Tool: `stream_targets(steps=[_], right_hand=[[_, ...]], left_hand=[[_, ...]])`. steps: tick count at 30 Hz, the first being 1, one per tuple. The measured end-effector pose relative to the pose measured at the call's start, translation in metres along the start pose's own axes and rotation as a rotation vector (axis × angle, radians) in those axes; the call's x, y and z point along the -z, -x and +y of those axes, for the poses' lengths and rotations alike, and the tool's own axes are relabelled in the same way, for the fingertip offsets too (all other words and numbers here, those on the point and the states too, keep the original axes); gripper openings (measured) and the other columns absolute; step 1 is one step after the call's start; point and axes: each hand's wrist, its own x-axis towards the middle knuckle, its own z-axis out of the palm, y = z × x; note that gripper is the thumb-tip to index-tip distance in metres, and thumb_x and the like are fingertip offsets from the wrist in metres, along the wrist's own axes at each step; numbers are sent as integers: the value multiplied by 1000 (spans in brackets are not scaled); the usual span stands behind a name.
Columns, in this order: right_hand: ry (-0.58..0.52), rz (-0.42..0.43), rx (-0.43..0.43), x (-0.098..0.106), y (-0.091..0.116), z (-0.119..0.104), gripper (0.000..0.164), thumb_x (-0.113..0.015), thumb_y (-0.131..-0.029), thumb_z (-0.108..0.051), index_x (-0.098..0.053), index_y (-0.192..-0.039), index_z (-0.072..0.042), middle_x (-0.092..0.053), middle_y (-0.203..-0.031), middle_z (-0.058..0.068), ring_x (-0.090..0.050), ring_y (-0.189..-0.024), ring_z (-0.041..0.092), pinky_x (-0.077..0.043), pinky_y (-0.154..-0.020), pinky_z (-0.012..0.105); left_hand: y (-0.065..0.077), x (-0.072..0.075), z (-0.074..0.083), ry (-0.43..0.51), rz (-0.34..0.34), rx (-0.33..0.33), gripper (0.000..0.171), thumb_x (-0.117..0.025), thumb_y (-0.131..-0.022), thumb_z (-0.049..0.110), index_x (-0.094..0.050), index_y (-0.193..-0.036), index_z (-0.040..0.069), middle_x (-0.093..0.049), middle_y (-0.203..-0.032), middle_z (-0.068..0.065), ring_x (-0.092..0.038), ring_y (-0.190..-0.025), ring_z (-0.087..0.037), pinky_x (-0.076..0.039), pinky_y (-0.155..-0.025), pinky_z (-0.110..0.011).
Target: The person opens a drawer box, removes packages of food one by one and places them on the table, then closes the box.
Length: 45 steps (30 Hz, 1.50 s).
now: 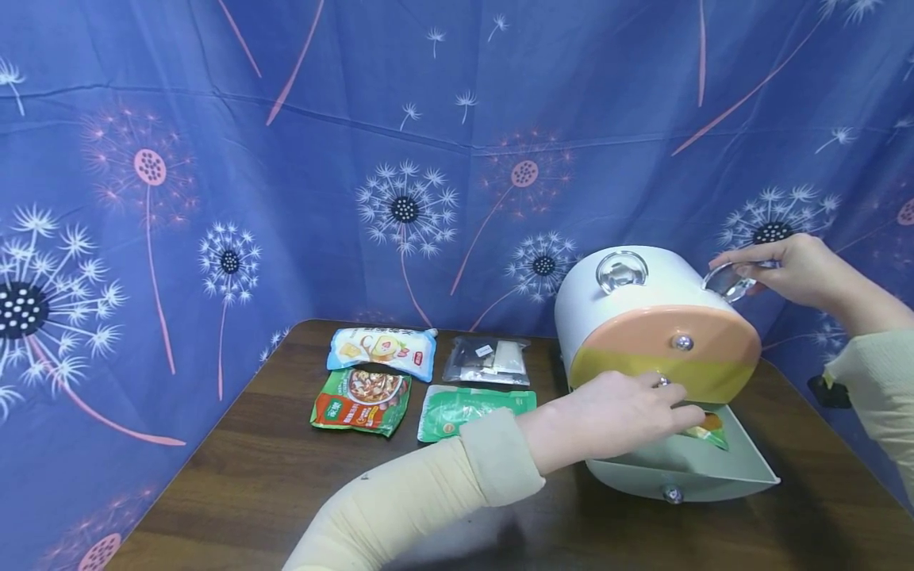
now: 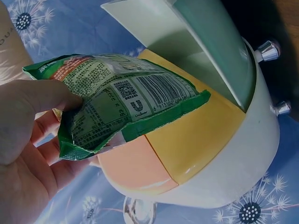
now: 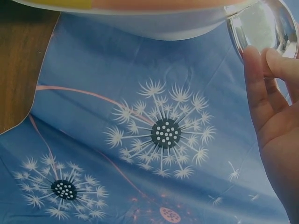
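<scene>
My left hand [image 1: 607,416] holds a green food packet [image 2: 135,93] between thumb and fingers; its barcode side faces the left wrist view. In the head view, only an end of the packet shows past my fingers, above the pulled-out pale green bottom drawer [image 1: 643,480]. That drawer belongs to a rounded white storage box [image 1: 581,317] with an orange and a yellow drawer front above it. With my right hand [image 1: 807,274] I pinch the shiny silver ear-shaped piece [image 3: 261,28] at the box's upper right. A matching silver ear [image 1: 622,270] is on its left.
Left of the box, on the brown wooden table [image 1: 236,484], lie a blue-and-white packet [image 1: 385,351], a green-and-red food packet [image 1: 364,400], a green pouch [image 1: 464,404] and a dark clear-topped packet [image 1: 489,361]. A blue dandelion-print cloth [image 1: 343,238] hangs behind.
</scene>
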Motion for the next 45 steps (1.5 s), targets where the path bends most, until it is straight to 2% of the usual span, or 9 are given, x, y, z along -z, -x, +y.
stream_targets(steps=[2,5,10,12,19,26,33,38,45], right_hand=[[0,-2,0,1,0,0,28,-53,-96,-24,-66,-121,-27,-67,-92,28,-67,-71,35,-33,-39,32],[-2,-17,-11,2,1,0,28,-53,-96,-27,-65,-121,-31,-67,-92,28,-67,-70,33,-33,-40,33],[-12,-35,-21,3,2,-1,32,-53,-96,-27,-60,-112,-53,-68,-87,26,-62,-59,26,-31,-39,31],[-20,-30,-22,3,2,-1,33,-53,-96,-27,-59,-108,-56,-69,-86,26,-62,-60,27,-31,-39,30],[-35,-21,-23,-1,1,-1,28,-53,-96,-25,-65,-118,-37,-68,-91,28,-68,-72,35,-31,-37,31],[-64,-4,-42,-1,3,0,32,-53,-95,-30,-59,-100,-61,-67,-95,28,-67,-69,29,-32,-37,31],[-52,-14,-37,0,3,0,26,-53,-96,-30,-64,-111,-47,-67,-93,27,-66,-66,27,-31,-37,31],[-34,-18,-29,1,3,-1,27,-53,-96,-26,-65,-118,-35,-67,-94,28,-68,-72,33,-31,-38,31],[-38,-18,-27,1,2,-3,27,-54,-96,-25,-66,-116,-38,-67,-96,29,-68,-70,31,-31,-37,31]], left_hand=[[4,2,-1,-10,22,2,28,-35,-102,32,-46,-127,35,-52,-116,15,-51,-96,-5,-42,-56,-16],[9,3,-3,-42,63,4,26,-34,-102,33,-48,-124,34,-53,-113,15,-51,-92,-5,-40,-54,-17],[19,1,-5,-88,160,11,26,-33,-102,32,-51,-120,33,-54,-111,14,-52,-89,-5,-39,-52,-17],[23,-1,-6,-101,195,11,26,-32,-102,30,-52,-119,33,-55,-114,14,-53,-89,-6,-39,-51,-17],[40,-4,-7,-123,281,19,26,-34,-102,18,-53,-114,29,-55,-104,13,-52,-84,-7,-35,-48,-17],[57,-5,-8,-86,357,49,22,-41,-99,13,-55,-106,28,-54,-96,12,-50,-82,-8,-33,-47,-19],[71,-7,-7,-68,411,55,19,-45,-96,11,-56,-102,25,-55,-95,11,-49,-78,-9,-31,-47,-20],[83,-11,-6,-53,416,68,16,-45,-97,14,-56,-103,23,-56,-101,10,-51,-85,-10,-39,-53,-19],[103,-15,-8,-85,445,77,15,-50,-95,12,-58,-101,21,-59,-103,7,-53,-86,-11,-40,-55,-18]])
